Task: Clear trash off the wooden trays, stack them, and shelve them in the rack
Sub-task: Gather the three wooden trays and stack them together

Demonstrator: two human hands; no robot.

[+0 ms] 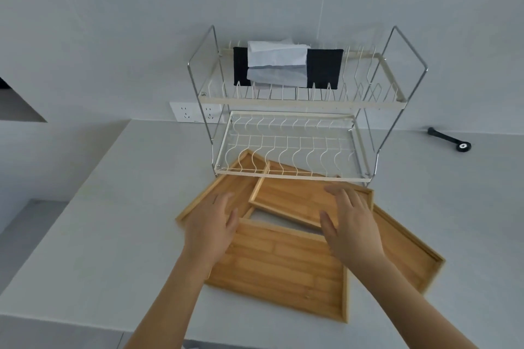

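Before rack [289, 150], wooden trays [280, 266] splayed, askew

trays [279, 261] overlap on the counter [113, 207] before the rack [292, 110].

Black tool [449, 139] on grey counter [113, 207]; wall socket [187, 112] behind.

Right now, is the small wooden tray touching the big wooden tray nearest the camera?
Apart. The head view shows a strip of grey countertop between the small wooden tray and the big wooden tray.
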